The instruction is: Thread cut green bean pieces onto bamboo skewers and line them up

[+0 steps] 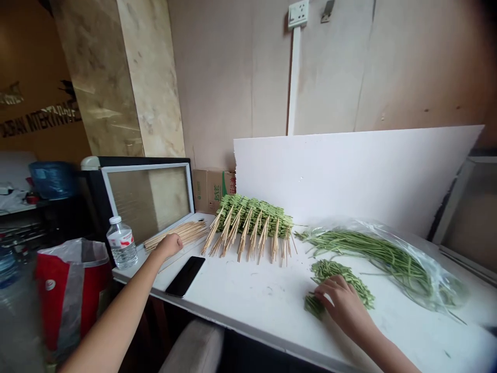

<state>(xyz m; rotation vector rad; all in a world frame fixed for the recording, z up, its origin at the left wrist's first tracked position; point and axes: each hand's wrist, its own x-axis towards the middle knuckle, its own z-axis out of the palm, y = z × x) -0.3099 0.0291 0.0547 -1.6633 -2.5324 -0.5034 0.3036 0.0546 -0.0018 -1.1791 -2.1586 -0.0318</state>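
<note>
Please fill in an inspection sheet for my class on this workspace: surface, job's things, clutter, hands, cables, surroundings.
Surface: white table, a few small specks.
Job's things: loose wooden sticks; stacked green skewers; cut green pieces; long green beans with clear plastic bag.
Clutter: phone, water bottle.
Hands: left hand at the loose sticks, grip unclear; right hand touching the cut pieces.
Cables: nothing seen loose; white trunking below wall socket.
Surroundings: white board behind, red bag at left.

Food-prep corner, skewered beans (254, 213), bare skewers (193, 231)
</note>
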